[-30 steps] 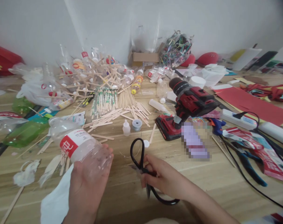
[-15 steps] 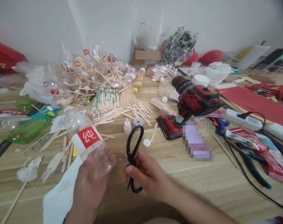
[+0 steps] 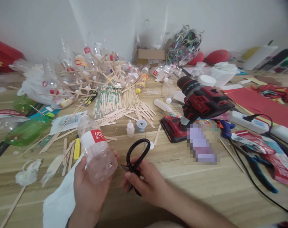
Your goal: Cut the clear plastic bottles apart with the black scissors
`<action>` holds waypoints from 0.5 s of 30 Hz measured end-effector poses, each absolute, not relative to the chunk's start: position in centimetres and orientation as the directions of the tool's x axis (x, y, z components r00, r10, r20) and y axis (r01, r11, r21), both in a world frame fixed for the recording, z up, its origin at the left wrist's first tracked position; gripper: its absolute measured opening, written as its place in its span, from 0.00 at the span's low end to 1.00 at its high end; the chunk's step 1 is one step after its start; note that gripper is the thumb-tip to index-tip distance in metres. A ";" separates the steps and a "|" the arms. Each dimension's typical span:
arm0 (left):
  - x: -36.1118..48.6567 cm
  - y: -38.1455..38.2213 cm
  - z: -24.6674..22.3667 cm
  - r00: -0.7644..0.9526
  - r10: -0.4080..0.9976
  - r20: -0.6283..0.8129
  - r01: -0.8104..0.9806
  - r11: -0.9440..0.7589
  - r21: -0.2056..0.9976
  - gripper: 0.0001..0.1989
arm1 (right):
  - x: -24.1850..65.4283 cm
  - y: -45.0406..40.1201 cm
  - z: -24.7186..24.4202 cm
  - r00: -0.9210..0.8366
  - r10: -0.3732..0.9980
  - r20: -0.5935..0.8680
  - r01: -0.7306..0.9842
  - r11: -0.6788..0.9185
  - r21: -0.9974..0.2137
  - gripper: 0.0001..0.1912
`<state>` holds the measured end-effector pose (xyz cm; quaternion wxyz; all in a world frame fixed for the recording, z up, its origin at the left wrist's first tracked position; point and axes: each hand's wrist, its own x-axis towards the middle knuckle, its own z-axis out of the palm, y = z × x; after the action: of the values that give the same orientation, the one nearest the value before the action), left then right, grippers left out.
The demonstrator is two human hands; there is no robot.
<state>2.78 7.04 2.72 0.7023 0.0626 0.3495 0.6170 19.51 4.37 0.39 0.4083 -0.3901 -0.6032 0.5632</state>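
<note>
My left hand [image 3: 89, 193] is wrapped round the lower part of a clear plastic bottle [image 3: 101, 163] with a red and white label. The bottle is tilted, its neck pointing away and to the left. In my right hand [image 3: 146, 180] are black-handled scissors [image 3: 136, 158], gripped around the pivot and blades, with a handle loop sticking up. One blade tip points toward the bottle's base, a small distance from it. Beyond the scissors stand a small dropper bottle [image 3: 130, 129] and a spool [image 3: 141, 125]. A white cap [image 3: 152, 145] shows just behind the handle loop.
A red and black drill [image 3: 198, 101] stands right of centre. Wooden sticks [image 3: 110, 117] and plastic bottles are heaped at the back. White cloth [image 3: 59, 199] lies at the lower left. Pliers [image 3: 260, 172], a glue gun [image 3: 226, 126] and a power strip [image 3: 248, 121] are at the right.
The bottle has moved slightly right and turned, so its label faces more to the right. My left thumb has shifted on it. The scissors have tilted, their handle loop leaning right.
</note>
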 end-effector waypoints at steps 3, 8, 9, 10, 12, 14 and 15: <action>2.9 7.1 2.3 -0.015 0.954 -0.301 -0.840 0.151 0.522 0.25 | 19.7 4.4 0.2 -0.336 0.940 0.063 0.141 0.116 -0.983 0.09; 3.3 7.1 1.7 0.010 0.969 -0.246 -0.882 0.124 0.454 0.19 | 19.8 4.3 0.4 -0.247 0.965 0.085 0.292 0.158 -0.943 0.07; 3.4 7.1 1.6 0.018 0.966 -0.258 -0.892 0.132 0.433 0.17 | 19.9 4.4 0.5 -0.235 0.967 0.096 0.320 0.170 -0.932 0.07; 3.5 7.0 1.5 0.023 0.963 -0.267 -0.900 0.137 0.415 0.15 | 19.9 4.4 0.6 -0.228 0.968 0.104 0.340 0.179 -0.923 0.06; 3.6 6.9 1.4 0.019 0.958 -0.286 -0.907 0.137 0.398 0.14 | 20.1 4.6 0.7 -0.233 0.962 0.144 0.420 0.233 -0.877 0.06; 3.7 6.9 1.4 0.013 0.953 -0.304 -0.903 0.141 0.405 0.14 | 20.2 4.7 0.7 -0.252 0.946 0.202 0.519 0.308 -0.797 0.07; 3.7 6.9 1.5 0.011 0.950 -0.311 -0.901 0.145 0.410 0.14 | 20.3 4.7 0.7 -0.261 0.938 0.228 0.564 0.340 -0.753 0.08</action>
<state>3.70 6.91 1.45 0.7095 0.0472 0.2629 0.6522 20.27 4.74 0.67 0.3395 -0.5040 -0.7449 0.2755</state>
